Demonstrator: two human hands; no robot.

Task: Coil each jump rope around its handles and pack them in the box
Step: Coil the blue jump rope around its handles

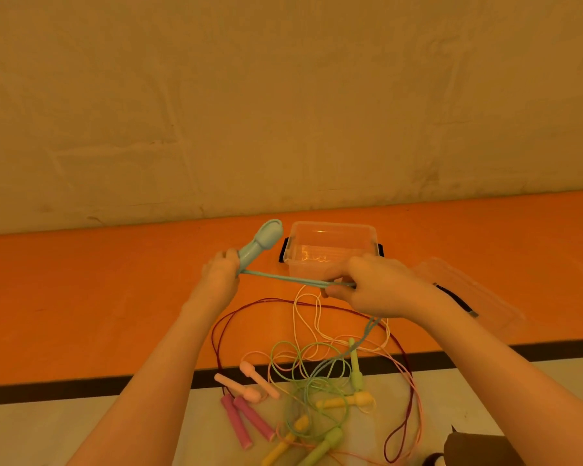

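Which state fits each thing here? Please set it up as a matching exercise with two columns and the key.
Things:
1. blue handles
2. clear box
3. box lid
4. dark pink handles

States:
A. lying on the floor at the right of the box, off it
B. gripped in the left hand, raised
C. lying side by side on the pale floor
D. open on the orange floor, nothing seen inside

Pairs: 1-B, 2-D, 3-A, 4-C

The right hand pinches the blue rope.

Blue jump rope (293, 280) held taut above floor, clear box (330, 253) open — other ropes (303, 381) tangled nearby
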